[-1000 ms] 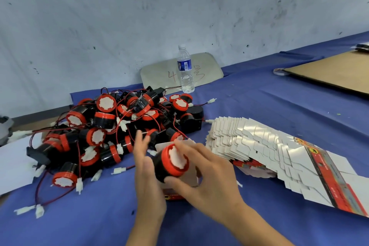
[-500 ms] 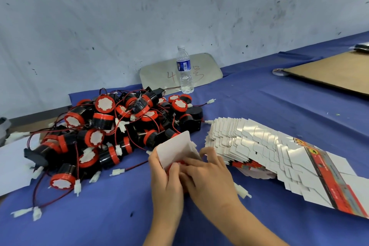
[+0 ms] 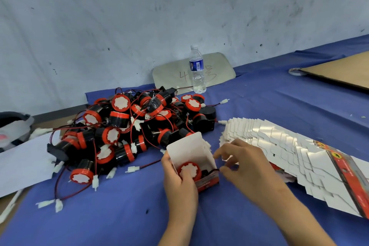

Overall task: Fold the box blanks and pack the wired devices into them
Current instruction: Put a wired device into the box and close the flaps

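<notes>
Head view: the left hand (image 3: 180,182) grips the opened box (image 3: 192,158), thumb pressing the boxed device (image 3: 189,170). The right hand (image 3: 242,163), fingers loosely curled beside its wire (image 3: 213,170), holds nothing. Closing flaps could pinch that wire.

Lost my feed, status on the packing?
Left hand grips box, thumb on the device inside. Right hand at box side, fingers loosely curled. Top flap open. Nothing in the way.
</notes>
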A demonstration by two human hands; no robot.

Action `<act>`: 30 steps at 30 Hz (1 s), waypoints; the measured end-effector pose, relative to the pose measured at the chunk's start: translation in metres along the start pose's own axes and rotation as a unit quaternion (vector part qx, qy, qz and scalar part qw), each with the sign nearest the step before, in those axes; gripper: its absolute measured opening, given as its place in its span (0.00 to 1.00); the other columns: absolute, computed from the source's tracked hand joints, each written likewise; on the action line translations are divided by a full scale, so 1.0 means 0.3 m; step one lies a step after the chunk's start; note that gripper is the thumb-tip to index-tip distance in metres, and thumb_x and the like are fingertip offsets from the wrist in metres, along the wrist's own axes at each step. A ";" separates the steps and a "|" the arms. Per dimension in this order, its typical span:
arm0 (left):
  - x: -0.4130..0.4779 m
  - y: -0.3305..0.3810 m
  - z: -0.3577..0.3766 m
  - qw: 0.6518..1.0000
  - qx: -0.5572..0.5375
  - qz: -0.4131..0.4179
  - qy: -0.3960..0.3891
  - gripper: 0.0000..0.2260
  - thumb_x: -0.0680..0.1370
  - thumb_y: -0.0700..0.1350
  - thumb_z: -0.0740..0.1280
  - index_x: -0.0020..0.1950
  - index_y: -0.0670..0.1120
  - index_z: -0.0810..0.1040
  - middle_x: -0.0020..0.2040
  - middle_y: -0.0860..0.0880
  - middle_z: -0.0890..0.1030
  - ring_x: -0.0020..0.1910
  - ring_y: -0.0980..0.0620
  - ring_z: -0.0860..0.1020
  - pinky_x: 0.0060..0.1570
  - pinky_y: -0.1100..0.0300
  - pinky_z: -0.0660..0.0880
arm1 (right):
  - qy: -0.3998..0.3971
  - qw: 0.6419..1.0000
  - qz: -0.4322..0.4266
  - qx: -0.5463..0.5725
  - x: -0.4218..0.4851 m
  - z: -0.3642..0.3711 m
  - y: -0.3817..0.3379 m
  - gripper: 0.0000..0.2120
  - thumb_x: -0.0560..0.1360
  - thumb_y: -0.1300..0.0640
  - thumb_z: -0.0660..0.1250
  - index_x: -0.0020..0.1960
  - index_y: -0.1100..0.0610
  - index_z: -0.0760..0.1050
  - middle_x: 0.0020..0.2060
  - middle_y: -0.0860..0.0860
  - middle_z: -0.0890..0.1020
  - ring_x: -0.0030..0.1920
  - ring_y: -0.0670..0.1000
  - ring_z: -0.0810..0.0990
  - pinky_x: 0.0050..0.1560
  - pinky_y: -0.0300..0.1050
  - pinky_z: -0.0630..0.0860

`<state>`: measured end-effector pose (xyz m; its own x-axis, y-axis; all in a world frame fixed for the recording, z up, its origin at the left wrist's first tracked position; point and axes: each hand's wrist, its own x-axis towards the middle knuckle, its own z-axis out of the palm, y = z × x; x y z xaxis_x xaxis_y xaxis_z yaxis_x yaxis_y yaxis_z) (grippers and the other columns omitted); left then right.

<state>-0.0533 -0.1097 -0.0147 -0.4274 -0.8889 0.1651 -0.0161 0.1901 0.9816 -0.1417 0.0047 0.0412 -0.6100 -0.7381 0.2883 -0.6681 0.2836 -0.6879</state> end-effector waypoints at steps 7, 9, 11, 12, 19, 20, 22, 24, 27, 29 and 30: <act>0.006 -0.002 -0.001 0.999 0.039 0.034 0.005 0.24 0.78 0.33 0.59 0.71 0.51 0.63 0.58 0.51 0.79 0.53 0.52 0.78 0.53 0.49 0.77 | -0.038 0.933 0.024 0.358 -0.002 -0.019 -0.025 0.23 0.74 0.74 0.55 0.41 0.54 0.84 0.38 0.52 0.84 0.40 0.49 0.82 0.45 0.43 0.81; 0.004 -0.002 -0.003 0.998 0.046 0.044 0.004 0.24 0.78 0.33 0.59 0.70 0.53 0.64 0.58 0.52 0.78 0.53 0.53 0.78 0.51 0.51 0.77 | -0.036 0.869 0.002 0.493 0.007 -0.029 -0.021 0.21 0.72 0.73 0.52 0.41 0.60 0.84 0.40 0.59 0.84 0.45 0.55 0.83 0.48 0.47 0.81; 0.003 -0.005 -0.004 0.998 0.051 0.042 0.006 0.24 0.78 0.33 0.60 0.70 0.55 0.64 0.57 0.53 0.78 0.53 0.55 0.78 0.49 0.54 0.77 | -0.018 0.804 -0.063 0.591 0.008 -0.035 -0.025 0.20 0.69 0.69 0.53 0.45 0.61 0.83 0.43 0.61 0.83 0.48 0.57 0.82 0.50 0.48 0.79; 0.003 -0.005 -0.005 0.998 0.054 0.040 0.007 0.25 0.78 0.33 0.60 0.70 0.56 0.64 0.57 0.54 0.78 0.53 0.55 0.77 0.49 0.55 0.77 | 0.001 0.786 -0.092 0.611 0.008 -0.034 -0.029 0.20 0.69 0.69 0.54 0.47 0.60 0.83 0.45 0.61 0.83 0.50 0.57 0.82 0.51 0.47 0.79; -0.005 0.005 -0.004 0.998 0.055 0.031 0.015 0.29 0.77 0.33 0.60 0.70 0.61 0.61 0.59 0.55 0.76 0.54 0.55 0.76 0.50 0.53 0.76 | 0.194 0.937 -0.085 0.277 0.023 0.021 0.006 0.23 0.78 0.73 0.57 0.57 0.48 0.76 0.51 0.44 0.82 0.55 0.45 0.80 0.44 0.39 0.81; -0.006 0.005 -0.004 0.998 0.055 0.031 0.015 0.29 0.77 0.33 0.60 0.70 0.61 0.61 0.59 0.55 0.76 0.54 0.55 0.76 0.50 0.53 0.76 | 0.190 0.947 -0.088 0.241 0.022 0.024 0.010 0.22 0.79 0.71 0.58 0.60 0.47 0.74 0.53 0.43 0.81 0.54 0.42 0.80 0.44 0.38 0.80; -0.010 0.007 -0.002 0.998 0.055 0.030 0.018 0.29 0.77 0.33 0.59 0.70 0.61 0.60 0.61 0.55 0.75 0.55 0.55 0.75 0.51 0.54 0.75 | 0.175 0.971 -0.083 0.142 0.019 0.032 0.020 0.21 0.80 0.65 0.57 0.68 0.46 0.68 0.58 0.42 0.78 0.54 0.39 0.77 0.51 0.36 0.75; -0.007 0.010 -0.001 0.998 0.052 0.029 0.025 0.30 0.77 0.33 0.58 0.72 0.60 0.59 0.63 0.54 0.74 0.58 0.52 0.75 0.55 0.51 0.75 | 0.170 0.980 -0.074 0.076 0.022 0.039 0.024 0.22 0.81 0.62 0.56 0.71 0.44 0.63 0.59 0.42 0.77 0.56 0.41 0.75 0.54 0.31 0.68; -0.003 0.010 0.002 0.998 0.049 0.015 0.023 0.30 0.77 0.33 0.58 0.72 0.60 0.59 0.63 0.53 0.75 0.58 0.50 0.75 0.57 0.48 0.75 | 0.149 0.974 -0.084 0.146 0.018 0.051 0.005 0.22 0.81 0.61 0.57 0.66 0.36 0.62 0.52 0.35 0.78 0.43 0.40 0.79 0.46 0.27 0.71; -0.003 0.015 0.000 0.999 0.039 0.015 0.020 0.29 0.76 0.32 0.58 0.70 0.61 0.61 0.61 0.54 0.76 0.56 0.52 0.76 0.55 0.49 0.76 | 0.127 0.966 -0.106 0.201 0.010 0.068 -0.015 0.21 0.80 0.60 0.60 0.61 0.34 0.63 0.49 0.36 0.80 0.42 0.41 0.82 0.43 0.28 0.74; -0.004 0.018 -0.002 0.999 0.036 0.016 0.018 0.29 0.76 0.32 0.58 0.68 0.62 0.61 0.59 0.55 0.76 0.55 0.53 0.76 0.54 0.50 0.77 | 0.121 0.962 -0.118 0.215 0.005 0.080 -0.020 0.22 0.79 0.61 0.63 0.59 0.33 0.63 0.49 0.37 0.81 0.43 0.41 0.83 0.43 0.29 0.74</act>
<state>-0.0525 -0.1079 -0.0094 -0.3964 -0.8958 0.2012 -0.0690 0.2476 0.9664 -0.1285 -0.0129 0.0298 -0.5800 -0.5712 0.5808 -0.5935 -0.1921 -0.7816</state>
